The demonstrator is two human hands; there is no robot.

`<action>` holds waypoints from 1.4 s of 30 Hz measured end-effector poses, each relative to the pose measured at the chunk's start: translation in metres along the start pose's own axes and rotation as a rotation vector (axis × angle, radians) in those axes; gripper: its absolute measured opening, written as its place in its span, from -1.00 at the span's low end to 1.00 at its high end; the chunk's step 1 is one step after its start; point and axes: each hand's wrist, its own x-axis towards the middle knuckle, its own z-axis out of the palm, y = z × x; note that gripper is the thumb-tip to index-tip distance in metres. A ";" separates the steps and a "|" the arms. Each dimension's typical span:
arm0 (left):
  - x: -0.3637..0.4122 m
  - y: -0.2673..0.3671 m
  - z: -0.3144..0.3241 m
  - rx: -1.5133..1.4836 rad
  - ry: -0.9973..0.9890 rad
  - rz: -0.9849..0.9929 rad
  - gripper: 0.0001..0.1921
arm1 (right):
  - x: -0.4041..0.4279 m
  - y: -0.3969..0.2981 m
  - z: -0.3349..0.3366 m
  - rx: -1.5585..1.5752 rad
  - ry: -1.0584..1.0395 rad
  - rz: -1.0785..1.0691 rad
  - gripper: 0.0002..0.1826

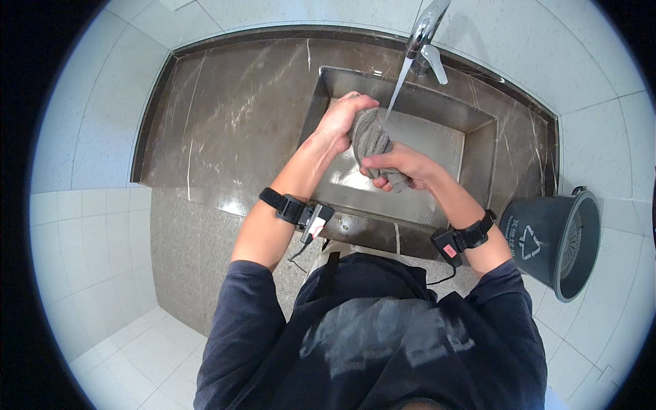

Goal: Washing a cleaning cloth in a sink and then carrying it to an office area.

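A twisted grey cloth (371,134) is stretched between my two hands above the sink basin (435,138). My left hand (344,119) grips its upper end, near the basin's left wall. Lower and to the right, my right hand (402,165) is closed around the other end, with a short tail of cloth poking out below the fingers. From the chrome faucet (423,31) a stream of water (398,84) runs down just right of the cloth's upper end. Whether the water touches the cloth, I cannot tell.
A faucet lever (434,64) sits beside the spout. Dark marble countertop (246,118) with pale veins surrounds the basin. At the right, against the counter's end, is a grey waste bin (543,241) bearing a recycling symbol and writing. Tiled walls (579,66) enclose the counter.
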 end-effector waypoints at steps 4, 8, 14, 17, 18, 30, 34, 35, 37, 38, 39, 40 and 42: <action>-0.005 -0.012 -0.002 0.259 0.059 0.052 -0.89 | 0.010 0.016 0.008 -0.205 0.141 0.017 -0.64; -0.007 -0.020 0.002 0.875 0.134 0.417 -0.81 | 0.022 0.035 0.002 -0.327 0.284 -0.078 -0.71; 0.011 -0.032 -0.002 1.159 0.240 0.433 -0.60 | 0.068 0.066 -0.021 -0.441 0.465 -0.353 -0.72; 0.016 -0.039 -0.006 1.185 0.250 0.363 -0.61 | 0.086 0.081 -0.030 -0.422 0.509 -0.332 -0.72; 0.019 -0.042 -0.009 1.183 0.251 0.355 -0.61 | 0.092 0.087 -0.033 -0.444 0.563 -0.322 -0.64; 0.031 -0.055 -0.013 1.247 0.341 0.353 -0.57 | 0.098 0.094 -0.039 -0.449 0.628 -0.347 -0.64; 0.032 -0.050 -0.009 1.214 0.345 0.429 -0.58 | 0.097 0.087 -0.047 -0.473 0.595 -0.363 -0.61; 0.032 -0.048 -0.006 1.196 0.340 0.436 -0.58 | 0.097 0.086 -0.052 -0.476 0.600 -0.366 -0.61; 0.032 -0.042 0.002 1.149 0.307 0.468 -0.60 | 0.097 0.083 -0.059 -0.482 0.632 -0.414 -0.53; 0.032 -0.040 0.008 1.103 0.275 0.497 -0.62 | 0.090 0.081 -0.065 -0.483 0.640 -0.418 -0.53; 0.030 -0.040 0.006 1.104 0.284 0.501 -0.62 | 0.081 0.074 -0.057 -0.454 0.559 -0.489 -0.47; 0.031 -0.041 0.008 1.085 0.217 0.642 -0.65 | 0.071 0.069 -0.055 -0.425 0.485 -0.562 -0.42; 0.036 -0.043 0.012 1.012 0.102 0.864 -0.72 | 0.056 0.066 -0.061 -0.492 0.557 -0.618 -0.40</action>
